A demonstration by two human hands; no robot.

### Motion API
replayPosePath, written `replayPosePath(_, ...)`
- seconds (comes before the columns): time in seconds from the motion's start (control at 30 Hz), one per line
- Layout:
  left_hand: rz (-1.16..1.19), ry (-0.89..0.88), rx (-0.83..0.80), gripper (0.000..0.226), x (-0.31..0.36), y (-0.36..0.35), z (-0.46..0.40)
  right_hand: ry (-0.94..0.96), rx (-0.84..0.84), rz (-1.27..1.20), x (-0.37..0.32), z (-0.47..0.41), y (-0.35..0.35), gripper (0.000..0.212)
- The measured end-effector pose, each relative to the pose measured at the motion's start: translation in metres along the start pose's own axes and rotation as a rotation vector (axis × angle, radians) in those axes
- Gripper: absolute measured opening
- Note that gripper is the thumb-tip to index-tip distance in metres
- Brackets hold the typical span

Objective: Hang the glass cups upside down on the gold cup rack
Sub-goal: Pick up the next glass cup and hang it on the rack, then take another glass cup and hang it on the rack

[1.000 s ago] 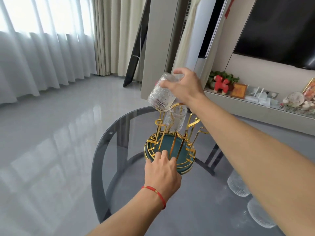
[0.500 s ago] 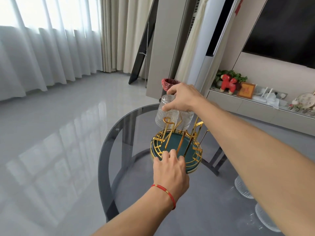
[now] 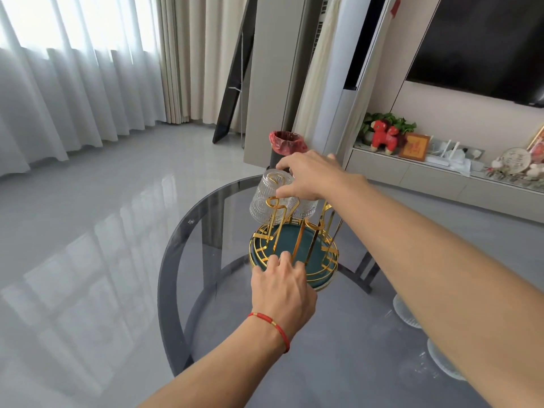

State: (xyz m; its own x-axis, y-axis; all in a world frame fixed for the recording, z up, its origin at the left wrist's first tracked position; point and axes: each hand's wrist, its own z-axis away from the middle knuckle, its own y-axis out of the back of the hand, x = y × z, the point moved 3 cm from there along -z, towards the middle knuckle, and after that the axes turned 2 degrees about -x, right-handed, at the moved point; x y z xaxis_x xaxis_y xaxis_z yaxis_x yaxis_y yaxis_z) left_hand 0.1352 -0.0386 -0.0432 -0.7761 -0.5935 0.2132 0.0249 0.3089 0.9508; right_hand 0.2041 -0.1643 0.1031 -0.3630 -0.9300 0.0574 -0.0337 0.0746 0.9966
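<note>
The gold cup rack point(image 3: 297, 240) with a dark green round base stands on the round glass table point(image 3: 188, 231). A ribbed glass cup point(image 3: 269, 198) hangs upside down over a gold prong on the rack's far left. My right hand point(image 3: 309, 176) grips its upturned bottom with thumb and fingers. A second ribbed glass cup point(image 3: 306, 209) hangs upside down just right of it, partly hidden by that hand. My left hand point(image 3: 282, 285) presses on the near rim of the rack's base, a red cord on its wrist.
Two more glass cups point(image 3: 407, 312) point(image 3: 444, 363) stand at the table's right side, partly hidden under my right forearm. A bin with a red liner point(image 3: 287, 142) stands on the floor behind the table. A low cabinet with ornaments point(image 3: 412, 169) runs along the right wall.
My right hand has lowered the tilted cup, turned it upside down and brought it down over the rack's far-left prong. My left hand has stayed on the base.
</note>
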Motion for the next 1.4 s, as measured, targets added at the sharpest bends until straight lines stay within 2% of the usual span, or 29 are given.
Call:
replayPosePath(0.07,0.007,0.008,0.017,0.028,0.001,0.001,0.0,0.002,0.115,-0.093,0.011,0.021,-0.005,0.06)
replayPosePath(0.17,0.001,0.021,0.032,0.029,0.003,0.001,0.001,-0.043,0.268,-0.346,0.032,0.069,-0.019,0.07)
replayPosePath(0.23,-0.026,0.021,0.019,0.03,0.006,-0.001,0.002,-0.122,0.378,-0.489,0.046,0.109,-0.034,0.072)
replayPosePath(0.3,-0.057,0.019,0.01,0.031,0.01,-0.003,0.003,-0.214,0.439,-0.552,0.06,0.149,-0.053,0.063)
replayPosePath(0.37,-0.064,0.012,0.008,0.032,0.014,-0.004,0.003,-0.273,0.424,-0.512,0.072,0.184,-0.075,0.056)
replayPosePath(0.47,-0.052,-0.013,0.018,0.029,0.018,-0.004,0.005,-0.32,0.425,-0.309,0.091,0.226,-0.098,0.053)
replayPosePath(0.57,0.148,-0.146,0.034,0.02,0.025,-0.007,0.007,-0.396,0.433,-0.083,0.114,0.245,-0.105,0.06)
replayPosePath(0.6,0.263,-0.193,0.017,0.017,0.028,-0.008,0.007,-0.445,0.391,-0.013,0.121,0.247,-0.105,0.066)
replayPosePath(0.7,0.477,-0.242,-0.026,0.012,0.034,-0.01,0.007,-0.604,0.123,0.149,0.136,0.245,-0.108,0.087)
replayPosePath(0.77,0.52,-0.253,-0.025,0.012,0.037,-0.01,0.006,-0.633,0.064,0.174,0.14,0.242,-0.112,0.091)
replayPosePath(0.9,0.556,-0.258,-0.017,0.015,0.042,-0.01,0.006,-0.589,0.167,0.134,0.143,0.237,-0.11,0.086)
replayPosePath(1.03,0.63,-0.163,-0.063,0.028,0.04,-0.011,0.003,-0.538,0.199,0.122,0.134,0.239,-0.105,0.082)
replayPosePath(1.13,0.736,-0.133,-0.218,0.049,0.041,-0.014,0.001,-0.44,0.25,-0.003,0.113,0.242,-0.103,0.089)
replayPosePath(1.23,0.784,-0.187,-0.347,0.076,0.047,-0.016,0.004,-0.345,0.352,-0.348,0.096,0.246,-0.102,0.09)
replayPosePath(1.3,0.789,-0.249,-0.357,0.091,0.052,-0.014,0.009,-0.313,0.376,-0.594,0.089,0.248,-0.104,0.091)
replayPosePath(1.4,0.809,-0.315,-0.283,0.102,0.056,-0.008,0.015,-0.258,0.308,-0.776,0.083,0.251,-0.108,0.095)
